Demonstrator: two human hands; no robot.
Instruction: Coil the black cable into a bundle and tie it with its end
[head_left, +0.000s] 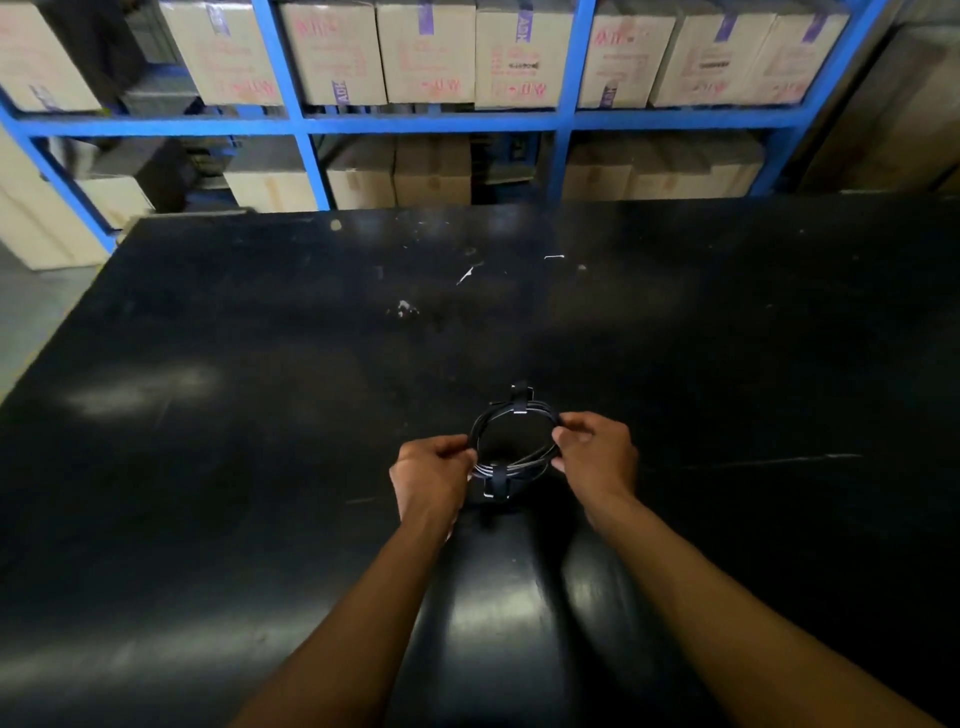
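The black cable (519, 413) is wound into a small round coil, held just above the black table (260, 415) in front of me. My left hand (434, 470) pinches the coil's left side. Its right side is gripped by my right hand (597, 454). A black strap wraps the coil at the far side, and another black wrap (497, 480) crosses the near side, with a short end sticking down. The coil is dark against the dark table, so its fine detail is hard to make out.
The wide black table carries small white scuffs and scraps (470, 273) near its middle. Behind it stands a blue metal rack (441, 124) holding several cardboard boxes (332, 52). Grey floor (26, 322) shows at the left.
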